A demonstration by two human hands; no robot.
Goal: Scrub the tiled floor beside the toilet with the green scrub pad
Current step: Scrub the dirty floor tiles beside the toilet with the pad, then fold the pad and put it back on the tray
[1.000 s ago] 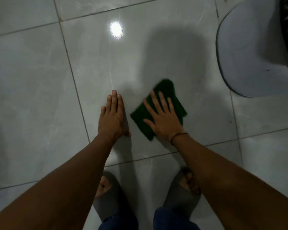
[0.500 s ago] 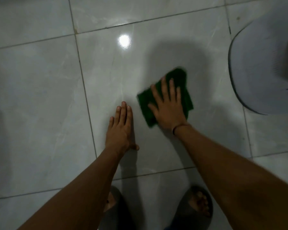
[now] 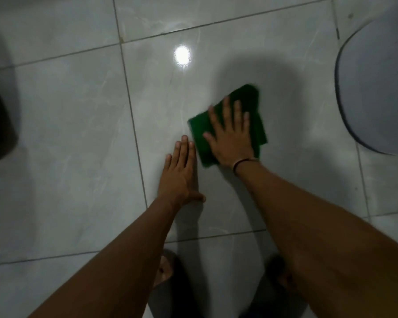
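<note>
Both forearms are seen bare, no sleeves reaching the wrists. A thin dark band point(image 3: 241, 163) is worn on the right wrist, centre-right of the frame. Dark grey open-toed slides are worn: left slide point(image 3: 168, 292), right slide point(image 3: 269, 294), toes exposed, lower centre.

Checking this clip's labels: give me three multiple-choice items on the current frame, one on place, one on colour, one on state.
1. Where is the toilet base relative to the scrub pad?
A. left
B. right
C. nearer the feet

2. What colour is the pad?
A. yellow
B. blue
C. green

3. What is the left hand doing?
A. resting flat on the bare tile
B. gripping the pad
C. raised in the air

Answers: 1 B, the base sits at the frame's right edge; 2 C, dark green shows around the right hand, which presses on it; 3 A, palm down beside the pad.
</note>
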